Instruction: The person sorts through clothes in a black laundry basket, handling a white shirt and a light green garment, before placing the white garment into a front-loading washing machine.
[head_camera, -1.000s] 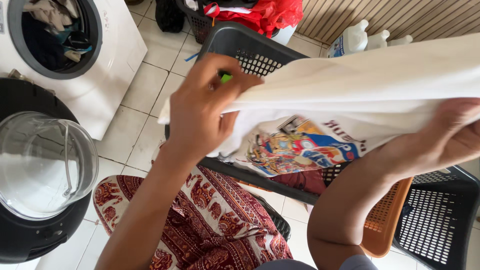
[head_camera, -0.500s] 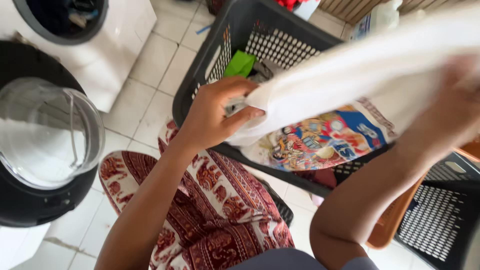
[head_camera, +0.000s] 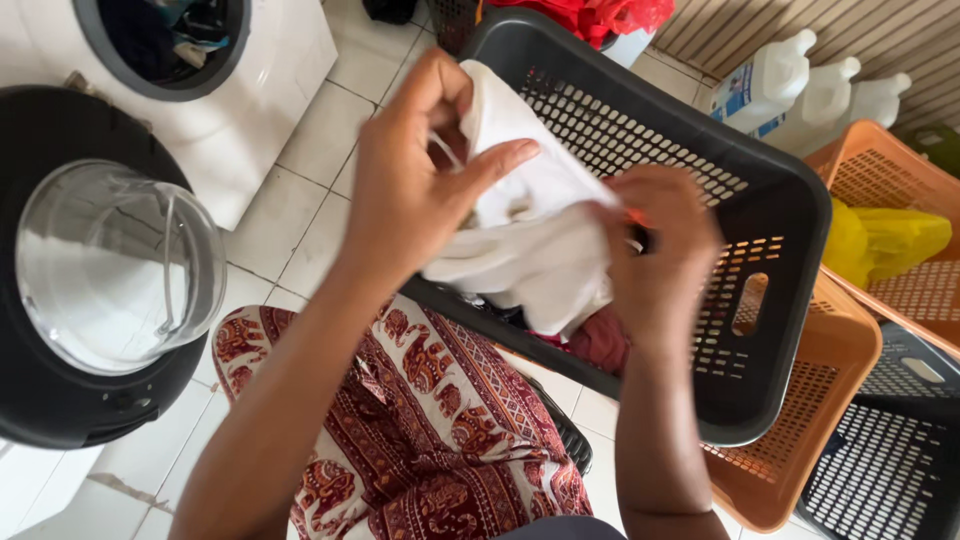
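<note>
White garment (head_camera: 530, 240) now bunched between hands (head_camera: 420, 190)

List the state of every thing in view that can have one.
White garment: bunched up, held over the dark basket.
Left hand: closed on the garment.
Right hand: gripping the garment.
Dark basket: holds clothes.
Washer door: swung open.
Washer drum: holds clothes.
Orange basket: stacked under the dark one.

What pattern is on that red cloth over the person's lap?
Rows of cream elephants with ornate borders on the dark red cloth, seen in the head view.
</note>
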